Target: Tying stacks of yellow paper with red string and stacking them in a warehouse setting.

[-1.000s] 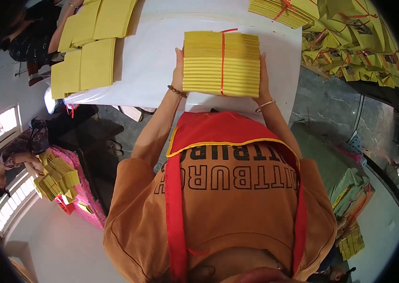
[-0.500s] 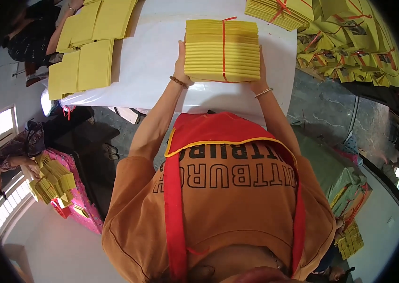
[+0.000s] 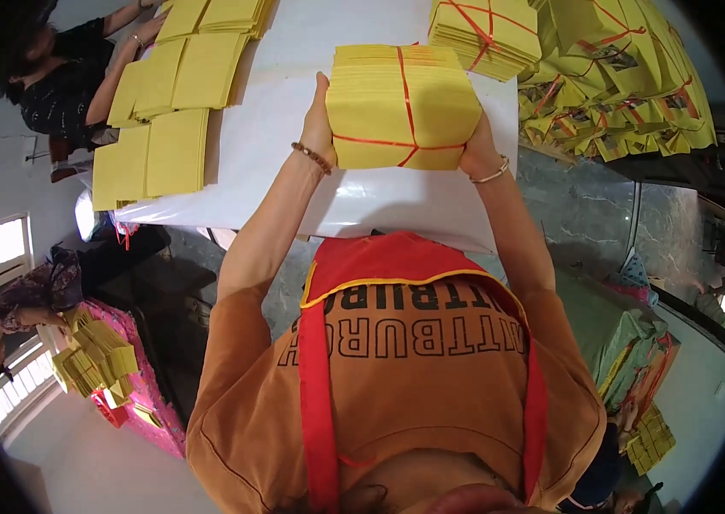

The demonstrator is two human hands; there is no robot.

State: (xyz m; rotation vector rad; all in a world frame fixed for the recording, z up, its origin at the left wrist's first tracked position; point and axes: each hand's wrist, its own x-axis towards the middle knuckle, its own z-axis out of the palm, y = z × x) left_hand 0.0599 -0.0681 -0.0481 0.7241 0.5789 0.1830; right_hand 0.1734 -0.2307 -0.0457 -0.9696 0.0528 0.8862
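Between my two hands is a thick bundle of yellow paper point(image 3: 371, 107), tied crosswise with thin red string. My left hand point(image 3: 320, 124) presses against its left side, and my right hand point(image 3: 480, 146) grips the right side; the fingers of both are partly hidden behind the bundle. Its broad face tilts toward me, with the sheets' folded edges along the top. Under and around it spreads the white-covered table point(image 3: 285, 193). Close by at the far right lies another yellow stack point(image 3: 487, 34) bound with red string.
Yellow stacks point(image 3: 178, 150) line the table's left side, where a co-worker's hand point(image 3: 152, 26) reaches in. Many tied yellow bundles point(image 3: 620, 77) are piled at the far right. Lower left, another person sits by a pink-covered table point(image 3: 157, 398). A green-wrapped pile point(image 3: 607, 330) stands at right.
The bundle has tipped so its broad, string-crossed face now shows toward me. Both hands still hold its sides. At the left, the co-worker's arms reach further over the stacks.
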